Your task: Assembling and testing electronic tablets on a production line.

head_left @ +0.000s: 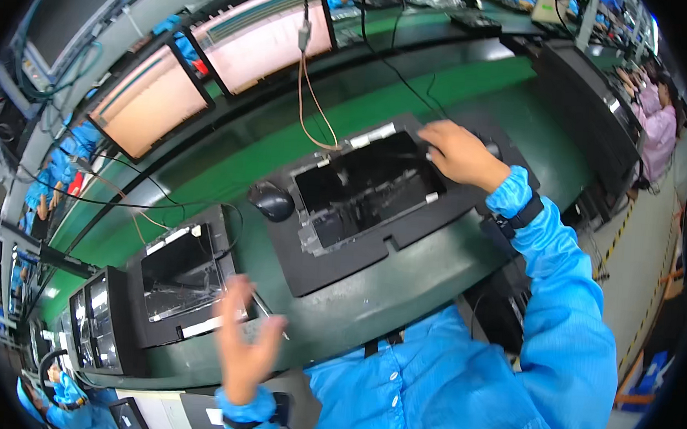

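Note:
My right hand (pixel 463 154) is over the upper right corner of a dark display panel (pixel 365 186), thumb apart from the fingers; whether it touches the panel cannot be made out. That panel lies on a black foam-like pad (pixel 340 265), with cables joined at its far edge. My left hand (pixel 245 341), slightly blurred, has its fingers spread and holds nothing. It is raised at the near right side of a second dark panel (pixel 181 271), which rests on another black pad (pixel 223 246) to the left. A black mouse (pixel 271 201) sits between the two panels.
Two lit monitors (pixel 264 40) (pixel 150 100) stand behind the green bench (pixel 516 99). Black trays (pixel 590 112) are stacked at the far right, and a black rack (pixel 109 322) stands at the left end. Thin cables cross the bench. Other people (pixel 659 128) sit nearby.

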{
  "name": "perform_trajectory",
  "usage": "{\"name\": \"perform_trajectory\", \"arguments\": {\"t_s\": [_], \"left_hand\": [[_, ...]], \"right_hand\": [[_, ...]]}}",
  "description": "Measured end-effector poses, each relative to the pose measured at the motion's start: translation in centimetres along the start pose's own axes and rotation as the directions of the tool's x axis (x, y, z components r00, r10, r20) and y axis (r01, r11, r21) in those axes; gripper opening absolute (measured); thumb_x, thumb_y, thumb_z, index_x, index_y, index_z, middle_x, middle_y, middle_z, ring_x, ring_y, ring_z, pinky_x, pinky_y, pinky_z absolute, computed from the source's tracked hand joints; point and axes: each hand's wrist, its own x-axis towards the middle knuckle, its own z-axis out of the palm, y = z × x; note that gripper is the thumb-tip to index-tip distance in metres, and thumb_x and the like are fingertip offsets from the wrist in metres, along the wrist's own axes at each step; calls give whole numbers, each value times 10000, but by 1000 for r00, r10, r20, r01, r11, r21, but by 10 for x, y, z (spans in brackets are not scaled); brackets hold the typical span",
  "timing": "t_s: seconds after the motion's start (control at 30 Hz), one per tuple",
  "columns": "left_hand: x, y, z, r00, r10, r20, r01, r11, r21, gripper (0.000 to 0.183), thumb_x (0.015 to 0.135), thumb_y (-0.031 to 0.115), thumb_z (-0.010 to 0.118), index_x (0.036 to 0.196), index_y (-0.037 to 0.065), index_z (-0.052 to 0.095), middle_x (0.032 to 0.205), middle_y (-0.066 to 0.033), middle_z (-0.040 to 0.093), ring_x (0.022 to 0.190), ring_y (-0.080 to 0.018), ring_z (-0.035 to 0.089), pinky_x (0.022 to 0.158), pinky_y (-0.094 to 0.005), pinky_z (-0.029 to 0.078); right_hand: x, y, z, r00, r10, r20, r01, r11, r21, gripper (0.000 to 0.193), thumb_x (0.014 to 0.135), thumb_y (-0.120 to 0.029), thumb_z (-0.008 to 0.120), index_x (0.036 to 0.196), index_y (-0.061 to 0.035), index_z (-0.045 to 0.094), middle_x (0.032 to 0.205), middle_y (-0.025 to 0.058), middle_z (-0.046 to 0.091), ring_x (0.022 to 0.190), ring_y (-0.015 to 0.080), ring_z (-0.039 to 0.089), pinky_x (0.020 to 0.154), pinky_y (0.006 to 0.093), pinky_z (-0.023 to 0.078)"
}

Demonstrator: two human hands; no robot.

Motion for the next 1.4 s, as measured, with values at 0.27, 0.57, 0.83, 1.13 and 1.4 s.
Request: {"name": "perform_trajectory", "arguments": {"t_s": [0.27,0.57,0.83,1.13,1.4], "left_hand": [[94,38,177,929,264,259,-360,807,468,800,923,476,692,1482,-40,445,1569,-289,358,1501,-429,289,1216,-638,128],[107,54,184,917,358,175,-398,787,471,725,767,246,803,1402,18,539,1495,-248,451,1423,-432,399,1128,-610,317],[43,82,108,789,611,-68,-464,664,586,481,766,6,631,1246,-22,637,1294,-202,651,1231,-372,623,1056,-490,503],[-193,84,-64,804,19,-594,254,892,373,349,789,-65,664,1134,-32,706,1060,-158,749,1009,-277,740,871,-384,596],[-514,-55,-136,19,-949,-313,-148,307,-940,416,972,-10,548,1388,-6,564,1288,-149,635,1040,-243,681,941,-385,548]], "right_hand": [[-1,51,6,913,-369,173,325,915,238,232,908,-221,692,1050,-49,756,1135,95,696,1129,299,620,1009,420,457],[27,24,-52,894,-231,383,77,923,378,246,816,-236,718,960,-43,667,837,180,717,773,390,692,709,472,542],[-10,-48,-104,989,-118,85,49,822,567,238,753,-150,826,874,-29,661,645,5,508,566,67,405,508,257,307],[14,-85,-90,831,-557,19,479,731,485,476,914,-340,717,1233,10,670,1316,171,603,1139,253,598,957,338,470],[-17,75,-6,995,-72,-73,79,991,107,428,999,-273,657,1331,-5,621,1438,181,543,1367,320,505,1136,402,381]]}}
